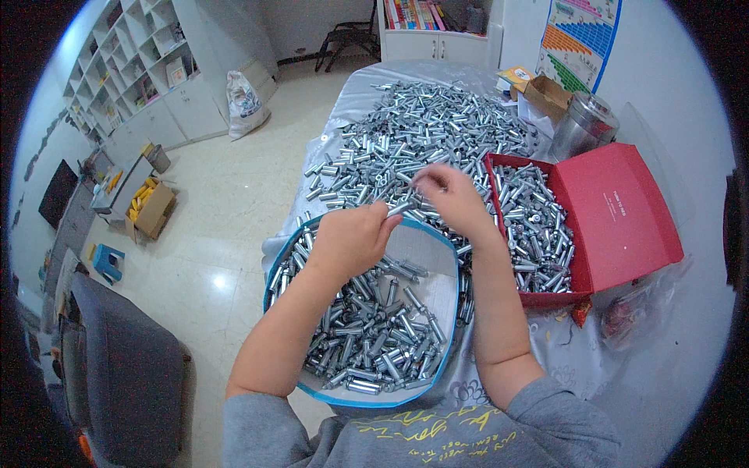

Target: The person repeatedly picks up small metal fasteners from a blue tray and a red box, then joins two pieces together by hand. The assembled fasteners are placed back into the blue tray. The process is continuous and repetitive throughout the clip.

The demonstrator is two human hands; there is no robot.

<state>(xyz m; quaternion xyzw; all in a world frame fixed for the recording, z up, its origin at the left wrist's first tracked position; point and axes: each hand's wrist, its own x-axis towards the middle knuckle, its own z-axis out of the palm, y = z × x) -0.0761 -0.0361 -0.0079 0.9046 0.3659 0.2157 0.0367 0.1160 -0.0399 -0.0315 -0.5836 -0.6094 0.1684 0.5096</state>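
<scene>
My left hand point(351, 238) is closed round a silver metal expansion bolt point(402, 207), whose end sticks out past the thumb and fingertips. Just right of it my right hand point(452, 201) is raised with its fingers curled together; what they pinch, if anything, is too small to make out. Below both hands stands a white tub with a blue rim point(455, 312), partly filled with assembled expansion bolts point(367, 335). Beyond the hands a large heap of loose metal sleeves and bolts point(437, 117) spreads over the table.
At right, a red box with its lid point(628, 226) folded back holds many metal parts point(534, 226). Behind it are a metal canister point(585, 125) and a cardboard box point(548, 95). A clear plastic bag point(636, 312) lies near the box. A dark grey chair point(129, 366) stands left.
</scene>
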